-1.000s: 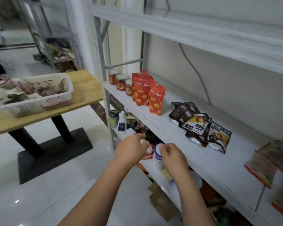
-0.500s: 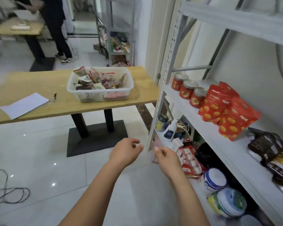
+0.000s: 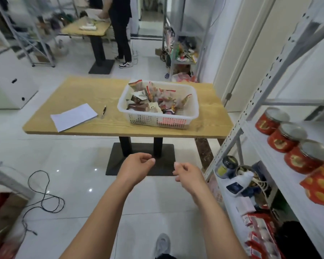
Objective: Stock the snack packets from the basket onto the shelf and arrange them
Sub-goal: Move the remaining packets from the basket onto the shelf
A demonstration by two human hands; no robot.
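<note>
A white plastic basket full of mixed snack packets stands on a wooden table ahead of me. The white metal shelf runs along my right, with an orange snack packet at its near edge. My left hand and my right hand hang in front of me over the floor, short of the table. Both have loosely curled fingers and hold nothing.
Three red jars sit on the shelf. Bottles and boxes crowd the lower shelf. Paper and a pen lie on the table. A black cable loops on the floor at left. A person stands at a far table.
My view has swung left from the shelf toward the table, and the basket now sits ahead of me. Both hands stay together, holding nothing.
</note>
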